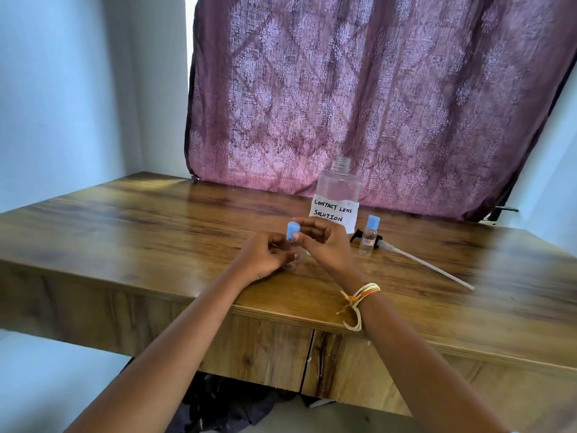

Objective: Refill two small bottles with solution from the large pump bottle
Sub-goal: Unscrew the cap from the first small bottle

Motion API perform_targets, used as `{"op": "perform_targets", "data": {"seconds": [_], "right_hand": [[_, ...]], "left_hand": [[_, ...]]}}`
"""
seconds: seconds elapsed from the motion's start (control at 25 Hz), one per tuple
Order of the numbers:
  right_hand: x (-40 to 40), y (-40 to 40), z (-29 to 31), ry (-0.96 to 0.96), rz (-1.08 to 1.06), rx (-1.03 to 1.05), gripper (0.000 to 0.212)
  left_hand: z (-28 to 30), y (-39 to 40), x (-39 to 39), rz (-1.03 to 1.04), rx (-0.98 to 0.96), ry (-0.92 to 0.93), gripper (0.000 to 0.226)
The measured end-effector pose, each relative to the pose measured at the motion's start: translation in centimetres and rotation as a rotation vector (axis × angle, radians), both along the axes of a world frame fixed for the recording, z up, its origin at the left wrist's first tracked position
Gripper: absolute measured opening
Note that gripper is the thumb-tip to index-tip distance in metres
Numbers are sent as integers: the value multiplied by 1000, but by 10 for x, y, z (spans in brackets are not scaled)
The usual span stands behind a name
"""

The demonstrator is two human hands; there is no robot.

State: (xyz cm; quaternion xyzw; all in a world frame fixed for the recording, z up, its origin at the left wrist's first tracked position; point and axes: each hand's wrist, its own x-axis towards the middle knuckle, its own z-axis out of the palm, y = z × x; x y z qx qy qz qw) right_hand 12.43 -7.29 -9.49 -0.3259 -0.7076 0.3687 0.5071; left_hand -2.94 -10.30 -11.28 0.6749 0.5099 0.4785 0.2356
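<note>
My left hand (265,254) grips a small clear bottle (293,260) standing on the wooden table (156,232); most of the bottle is hidden by my fingers. My right hand (324,242) pinches that bottle's blue cap (293,230) at its top. Whether the cap is seated or lifted off I cannot tell. Behind my hands stands the large clear bottle (338,195), open-necked, with a paper label reading CONTACT LENS SOLUTION. To its right a second small bottle (369,235) stands upright with a blue cap on.
The black pump head with its long white tube (427,266) lies on the table behind and right of the second small bottle. A purple patterned curtain (374,89) hangs behind the table. The table's front edge runs just under my wrists.
</note>
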Motion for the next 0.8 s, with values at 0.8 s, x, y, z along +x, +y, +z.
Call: {"op": "perform_targets", "data": {"seconds": [0.8], "right_hand": [[-4,4,-7,-56,-31,74,34]], "left_hand": [[-2,1,0,30,-5,115,4]]}}
